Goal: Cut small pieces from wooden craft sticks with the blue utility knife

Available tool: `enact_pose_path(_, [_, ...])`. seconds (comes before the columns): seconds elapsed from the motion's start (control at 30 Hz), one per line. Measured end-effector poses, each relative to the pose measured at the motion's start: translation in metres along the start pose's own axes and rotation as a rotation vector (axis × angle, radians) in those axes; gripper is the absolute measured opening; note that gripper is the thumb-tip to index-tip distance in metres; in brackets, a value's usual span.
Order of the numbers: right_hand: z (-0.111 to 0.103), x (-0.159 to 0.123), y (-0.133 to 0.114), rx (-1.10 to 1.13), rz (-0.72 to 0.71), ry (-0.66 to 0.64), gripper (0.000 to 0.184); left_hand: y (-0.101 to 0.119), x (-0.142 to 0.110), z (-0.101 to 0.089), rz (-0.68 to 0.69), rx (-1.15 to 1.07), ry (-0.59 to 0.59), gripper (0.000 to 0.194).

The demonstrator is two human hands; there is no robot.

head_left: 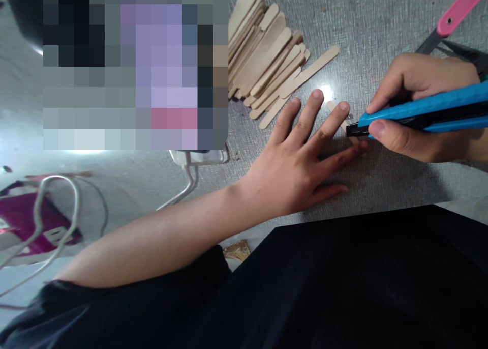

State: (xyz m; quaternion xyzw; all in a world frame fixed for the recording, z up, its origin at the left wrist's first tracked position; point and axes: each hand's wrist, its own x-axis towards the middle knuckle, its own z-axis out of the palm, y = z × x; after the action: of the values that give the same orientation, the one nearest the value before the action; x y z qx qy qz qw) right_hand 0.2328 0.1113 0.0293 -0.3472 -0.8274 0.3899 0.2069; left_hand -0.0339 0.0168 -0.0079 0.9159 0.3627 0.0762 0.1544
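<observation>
My left hand (295,166) lies with its fingers spread on the grey table. Its fingers rest on and beside a thin craft stick (332,106), which is partly covered by them. In my right hand (421,77) is a blue and black utility knife (423,105), gripped between thumb and fingers. The knife's black tip is over the craft stick, close to my left fingers; whether the blade touches the wood I cannot tell. Just beyond my left fingertips lies a heap of wooden craft sticks (267,54), with one stick (310,71) jutting out to the right.
A pink-handled tool with dark metal parts (461,10) lies at the upper right. White cables (78,206) loop over a magenta object (34,222) at the left. A white plug or adapter (209,155) sits below the blurred-out patch. The grey table (366,28) has small scraps on it.
</observation>
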Motion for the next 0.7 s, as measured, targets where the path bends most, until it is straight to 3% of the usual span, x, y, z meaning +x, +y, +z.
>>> enact_pose_path(0.37, [0.0011, -0.0004, 0.0028, -0.012, -0.046, 0.036, 0.015, -0.0005, 0.0005, -0.0001, 0.014, 0.011, 0.019, 0.082])
enact_pose_path(0.57, [0.0005, -0.0014, -0.0014, -0.043, 0.026, 0.017, 0.012, -0.0006, 0.0003, 0.0000, 0.018, 0.029, 0.011, 0.083])
enact_pose_path(0.7, [0.0008, -0.0002, 0.0012, -0.002, -0.043, 0.026, 0.015, -0.0003, 0.0002, -0.0007, 0.013, 0.037, -0.011, 0.087])
